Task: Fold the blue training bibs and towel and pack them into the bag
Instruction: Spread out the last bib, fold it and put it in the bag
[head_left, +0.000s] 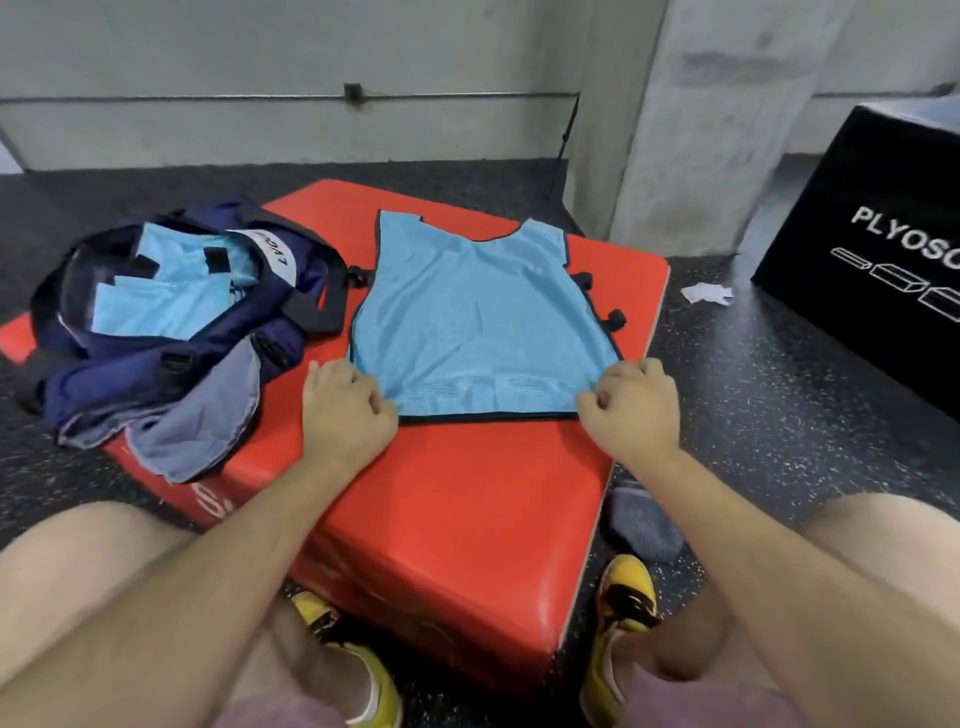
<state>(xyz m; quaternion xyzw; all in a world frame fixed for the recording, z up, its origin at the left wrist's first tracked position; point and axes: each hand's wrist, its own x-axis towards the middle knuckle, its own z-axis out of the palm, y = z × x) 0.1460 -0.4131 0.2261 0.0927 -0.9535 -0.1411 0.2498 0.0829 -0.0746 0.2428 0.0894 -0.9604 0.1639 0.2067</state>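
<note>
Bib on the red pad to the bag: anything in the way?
Nothing visible. The bag lies open directly left of the bib on the same pad. Folded bibs already sit inside it.

We see a red pad (457, 519) standing on the speckled floor (779, 415). A bib (483, 322) lies flat on the pad's far right part, hem toward us. The bag (130, 374) sits on the pad's left part, and a towel (202, 421) touching it droops over the pad's left edge. On the floor right of the pad lie a white scrap (706, 293) and a black box (872, 234).
</note>
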